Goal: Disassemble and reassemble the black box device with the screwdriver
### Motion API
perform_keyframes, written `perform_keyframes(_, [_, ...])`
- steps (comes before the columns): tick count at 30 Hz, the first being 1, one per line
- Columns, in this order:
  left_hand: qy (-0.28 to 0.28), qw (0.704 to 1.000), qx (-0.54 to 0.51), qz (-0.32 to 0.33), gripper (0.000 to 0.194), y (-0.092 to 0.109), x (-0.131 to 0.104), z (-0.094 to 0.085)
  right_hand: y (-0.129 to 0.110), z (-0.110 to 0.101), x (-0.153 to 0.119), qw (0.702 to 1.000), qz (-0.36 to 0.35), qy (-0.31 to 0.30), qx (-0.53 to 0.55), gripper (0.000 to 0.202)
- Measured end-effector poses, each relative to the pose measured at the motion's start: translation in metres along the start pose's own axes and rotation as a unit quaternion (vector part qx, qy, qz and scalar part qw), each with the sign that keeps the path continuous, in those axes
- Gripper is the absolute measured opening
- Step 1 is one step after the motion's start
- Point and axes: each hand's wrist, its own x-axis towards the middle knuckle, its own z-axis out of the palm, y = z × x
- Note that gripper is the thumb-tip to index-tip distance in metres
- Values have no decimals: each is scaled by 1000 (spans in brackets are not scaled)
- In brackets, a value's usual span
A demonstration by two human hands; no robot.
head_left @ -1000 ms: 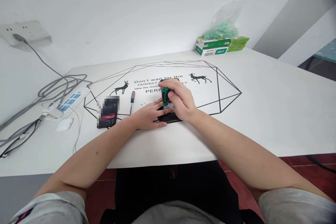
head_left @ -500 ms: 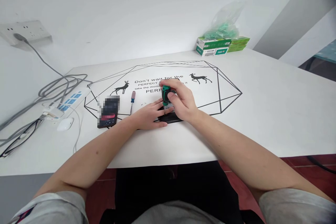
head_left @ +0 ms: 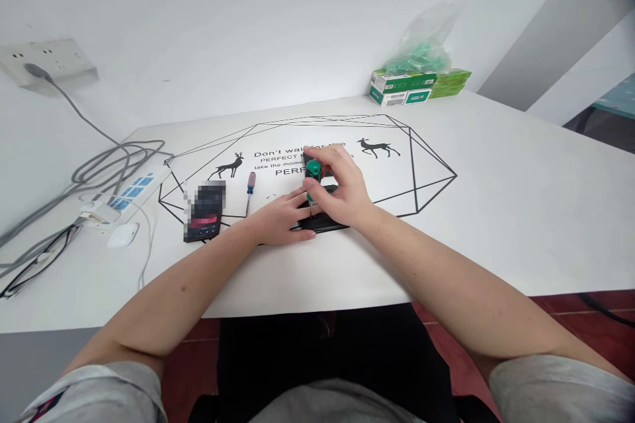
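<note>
My right hand (head_left: 344,188) has its thumb and fingers round the green and black handle of a screwdriver (head_left: 313,172). The shaft points down, its tip at a flat black object (head_left: 330,219) on the table. Much of that object is covered by my hands, so I cannot tell its kind. My left hand (head_left: 278,218) lies flat, fingers spread, over the left part of the black object and beside the screwdriver shaft. A second, smaller screwdriver (head_left: 251,184) with a red and blue handle lies beyond my left wrist. Several tiny dark bits (head_left: 270,197) lie near it.
A phone (head_left: 204,211), partly pixelated, rests left of my left forearm. Farther left are a power strip (head_left: 133,190), coiled grey cable (head_left: 114,158), a white earphone case (head_left: 124,234) and glasses (head_left: 42,261). Green and white boxes (head_left: 401,88) with a plastic bag (head_left: 424,46) stand by the wall.
My right hand's fingers have shifted round the handle, which has tilted so its green end faces me more. My left hand stays in place.
</note>
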Motion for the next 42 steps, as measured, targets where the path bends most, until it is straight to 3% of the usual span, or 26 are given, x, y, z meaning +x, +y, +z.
perform_keyframes(4, [-5, 1000, 3, 2, 63, -1, 1, 0, -3, -2, 0, 998, -1, -19, 61, 41])
perform_keyframes(7, [-7, 1000, 2, -8, 62, -2, 0, 2, 0, -1, 1, 1000, -10, -15, 26, 33])
perform_keyframes(11, [-15, 1000, 2, -21, 58, -2, -1, 2, 3, 2, 2, 1000, -3, -7, -19, 40])
perform_keyframes(17, [-1, 1000, 0, 2, 60, -3, 0, 2, 0, 1, -2, 999, 1, -27, 26, 52])
perform_keyframes(20, [-2, 1000, 0, -2, 60, -3, 1, 2, 0, -1, -2, 998, 1, -40, 45, 46])
perform_keyframes(23, [-9, 1000, -1, -12, 59, -3, -1, 2, 1, 1, 0, 999, -15, -33, 21, 39])
perform_keyframes(27, [-13, 1000, 3, -21, 56, -3, -2, 3, 4, 4, 0, 999, -9, -31, -11, 48])
perform_keyframes(32, [8, 1000, 0, 10, 60, -4, -1, 4, 2, 2, -4, 997, 10, -49, 52, 61])
perform_keyframes(35, [12, 1000, 4, 15, 60, -4, 0, 4, 0, -1, -3, 995, 4, -69, 78, 54])
perform_keyframes(38, [5, 1000, 10, 5, 58, -4, -2, 5, 1, -1, 0, 997, -16, -65, 47, 42])
perform_keyframes(42, [-6, 1000, 15, -15, 56, -4, -3, 6, 3, 1, 1, 999, -33, -39, -6, 47])
